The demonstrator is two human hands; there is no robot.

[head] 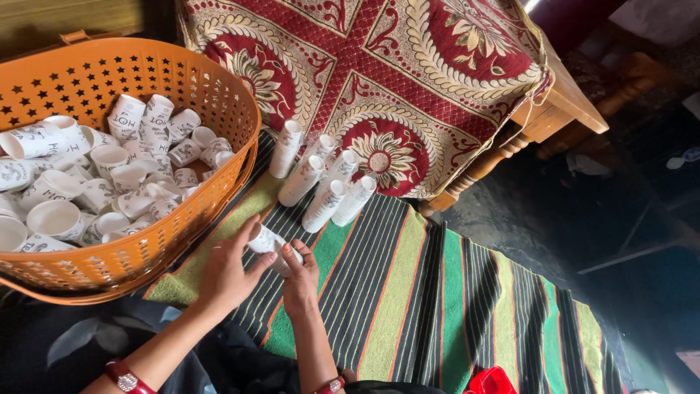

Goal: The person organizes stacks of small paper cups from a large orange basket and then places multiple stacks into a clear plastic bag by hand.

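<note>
My left hand [227, 273] and my right hand [300, 281] meet over a striped mat, both closed around white paper cups [268, 244] with dark print, which lie sideways between my fingers. Just beyond my hands, several stacks of nested white cups [321, 182] lie side by side on the mat. To the left stands a large orange perforated basket [219, 109] filled with several loose white cups [109, 175]. My left hand is next to the basket's wall.
A green, black and orange striped mat [408, 292] covers the floor. A wooden furniture piece [554, 109] draped in a red patterned cloth [394, 66] stands behind the stacks. Something red [490, 381] lies at the bottom edge. Dark floor lies at right.
</note>
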